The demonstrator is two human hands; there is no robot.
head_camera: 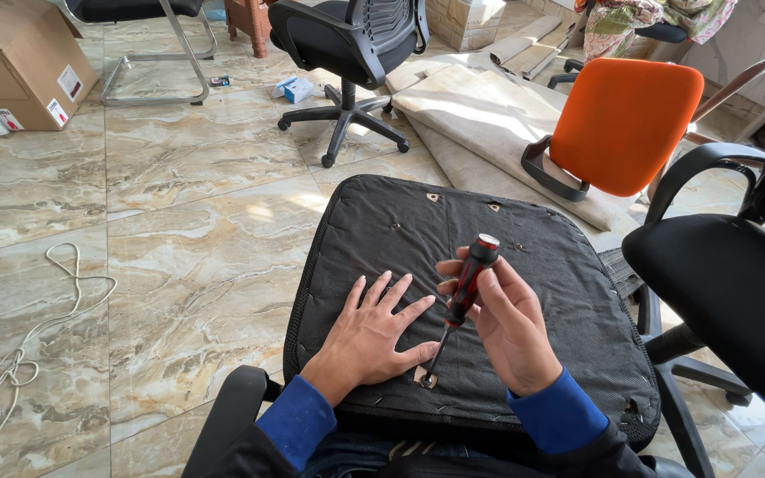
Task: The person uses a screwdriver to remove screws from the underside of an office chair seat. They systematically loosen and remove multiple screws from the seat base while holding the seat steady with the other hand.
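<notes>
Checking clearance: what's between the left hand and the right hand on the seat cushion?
Head view: the screwdriver, held in the right hand, its tip at a metal fitting beside the left hand flat on the black cushion.

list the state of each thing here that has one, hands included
left hand: flat, fingers spread, pressing on the seat cushion
right hand: closed around the screwdriver handle
screwdriver: held tilted, tip down at a small metal fitting
seat cushion: underside up, lying across the person's lap
orange chair: upright
black office chair: upright on its wheeled base
cardboard box: flap open
white cord: loose on the floor
</notes>
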